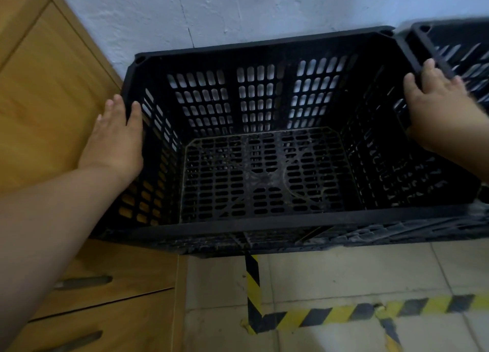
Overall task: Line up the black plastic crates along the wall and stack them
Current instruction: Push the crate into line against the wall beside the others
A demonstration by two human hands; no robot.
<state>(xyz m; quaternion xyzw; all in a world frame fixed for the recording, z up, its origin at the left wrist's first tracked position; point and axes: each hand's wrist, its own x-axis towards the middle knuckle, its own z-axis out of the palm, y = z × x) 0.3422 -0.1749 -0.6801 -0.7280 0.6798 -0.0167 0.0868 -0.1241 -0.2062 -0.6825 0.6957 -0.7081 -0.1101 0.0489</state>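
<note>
Black slotted plastic crate fills centre frame, open top up, empty, back side close against the white wall. Its near edge overhangs what looks like another black crate underneath, seen only as a blurred strip at lower centre; cannot tell how well they seat together.

Left hand at centre left: fingers on the outside of the crate's left rim, thumb hooked over the inside, so it grips that rim. Right hand at upper right: fingers curled over the crate's right rim, closed on it. Both forearms run in from the frame edges.

Second crate at upper right, just beside the first one, rims touching or nearly so, also by the wall; motion blur there, so the exact contact is unclear.

Wooden cabinet takes the left side of the frame, drawer fronts with dark handles at lower left. Crate's left side sits just beside it, left hand in the gap.

Tiled floor at the bottom, with yellow-black hazard tape running from under the crate and turning right
</note>
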